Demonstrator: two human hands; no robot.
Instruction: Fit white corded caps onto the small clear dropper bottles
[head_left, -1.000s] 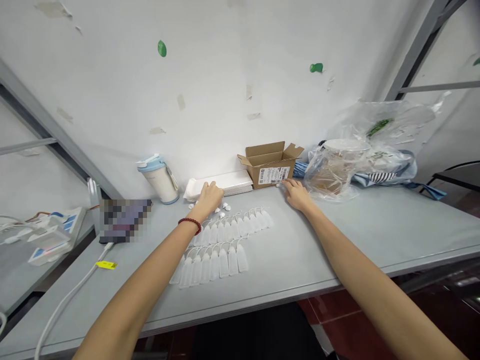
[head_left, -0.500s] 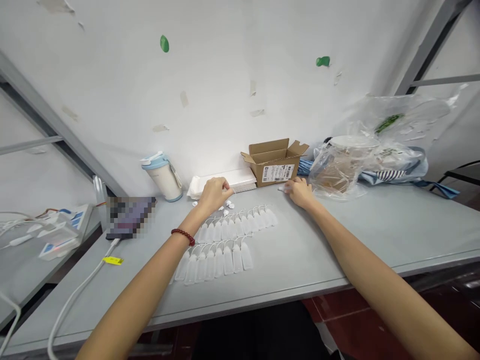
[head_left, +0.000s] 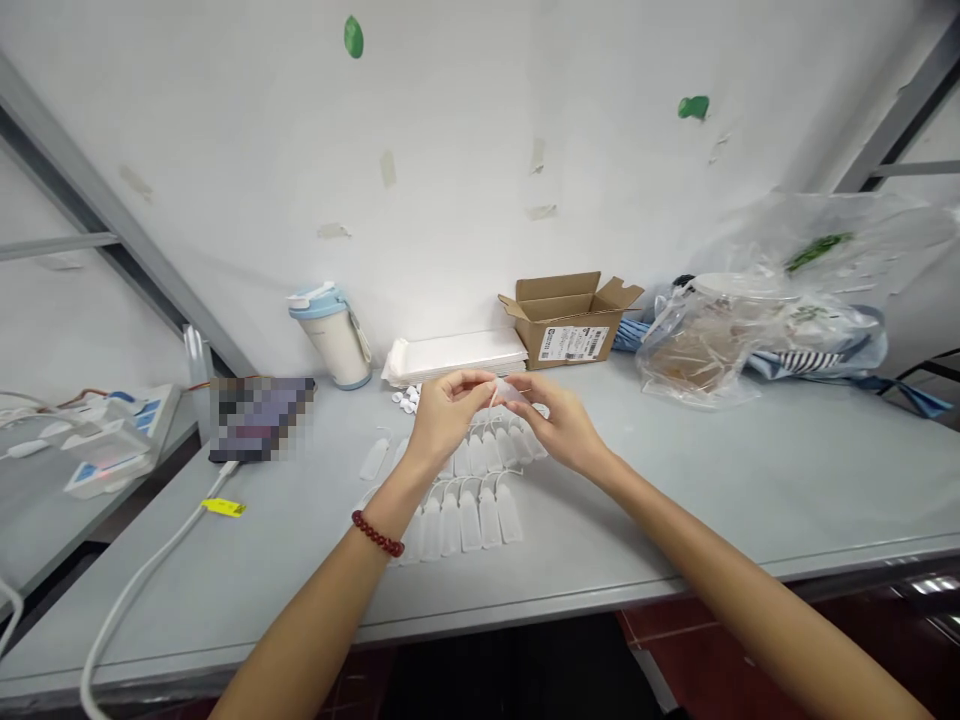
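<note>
Above the middle of the table my two hands meet. My right hand [head_left: 559, 425] pinches a small translucent white plastic piece [head_left: 508, 391], of the same look as those lying below. My left hand [head_left: 450, 412] is closed in a pinch against its near end. A thin white strand shows at the left fingertips; what else they hold is hidden. Under the hands lie two rows of translucent plastic pieces [head_left: 469, 520] with thin curved white strands at their tops. My left forearm covers part of them. Small white bits [head_left: 407, 398] lie behind my left hand.
Along the wall stand a pale cup with a blue lid [head_left: 330, 335], a stack of white flat packs [head_left: 457, 352] and an open cardboard box [head_left: 570, 325]. A plastic-bagged container [head_left: 705, 340] is at right. A phone-like device [head_left: 262, 415] with a cable [head_left: 150, 570] lies at left.
My right hand has come left from beside the box, bringing a plastic piece. My left hand has moved right and nearer, away from the small white bits, to meet it. The view has shifted slightly.
</note>
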